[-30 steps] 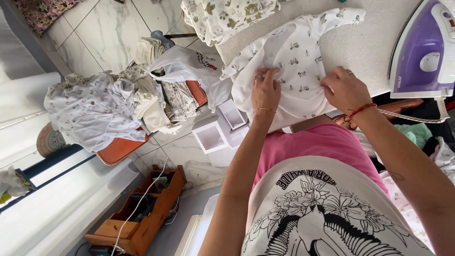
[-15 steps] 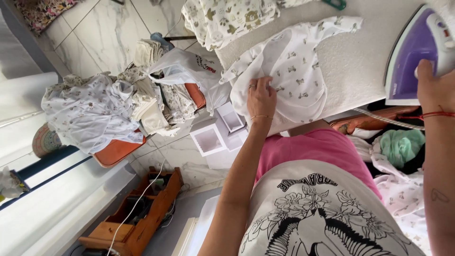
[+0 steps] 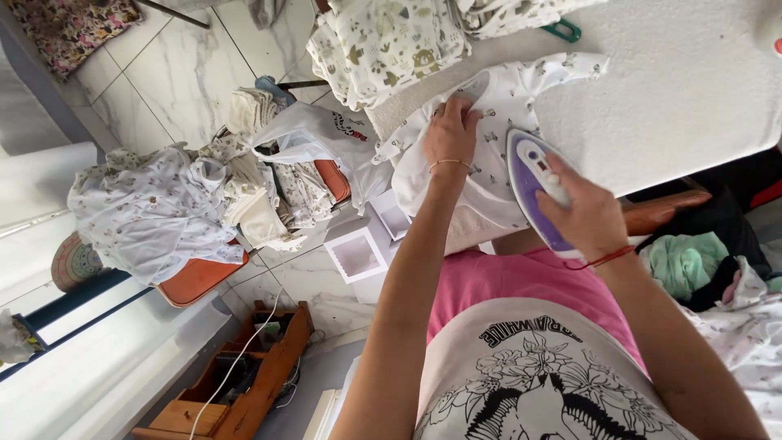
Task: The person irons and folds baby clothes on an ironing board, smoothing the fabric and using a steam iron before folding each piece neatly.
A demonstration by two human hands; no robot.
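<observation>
Two hands are now on the work: the right hand, which half a second ago was only reaching the purple-and-white iron at the far end of the ironing board, has brought it over and is closed around its handle, soleplate down on the white printed baby garment. The left hand lies flat with fingers spread, pinning the garment near its neckline (as it did before). So pressing looks under way. A stack of folded printed clothes sits on the board's upper edge. Beside the board, an orange basket is heaped with crumpled laundry.
</observation>
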